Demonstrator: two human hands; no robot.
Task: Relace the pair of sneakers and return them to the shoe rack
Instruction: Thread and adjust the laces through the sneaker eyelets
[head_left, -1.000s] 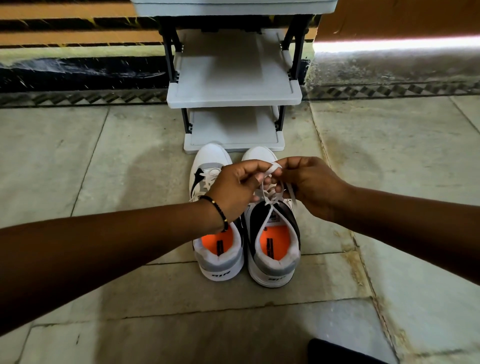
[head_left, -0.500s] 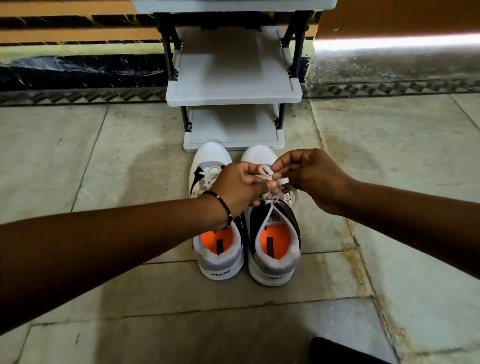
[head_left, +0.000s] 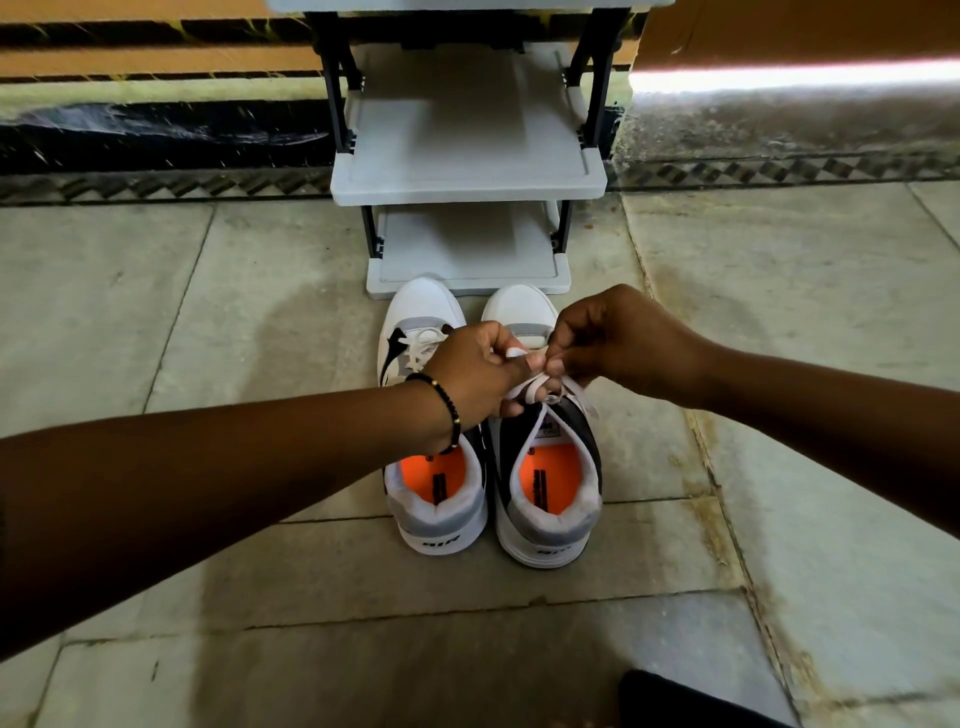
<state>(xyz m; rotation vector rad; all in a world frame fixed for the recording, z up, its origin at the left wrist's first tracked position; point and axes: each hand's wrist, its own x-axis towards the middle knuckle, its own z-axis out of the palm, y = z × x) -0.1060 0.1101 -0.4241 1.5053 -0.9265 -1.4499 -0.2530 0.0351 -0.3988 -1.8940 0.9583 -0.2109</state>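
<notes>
Your left hand (head_left: 475, 371) and right hand (head_left: 621, 340) both pinch the white lace (head_left: 530, 387) over the right sneaker (head_left: 545, 488). The left sneaker (head_left: 431, 499) sits touching beside it, toes at the shoe rack (head_left: 467, 182).

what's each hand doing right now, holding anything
Left hand: fingers curled, pinching the white lace of the right sneaker.
Right hand: fingers pinching the same lace from the other side.
</notes>
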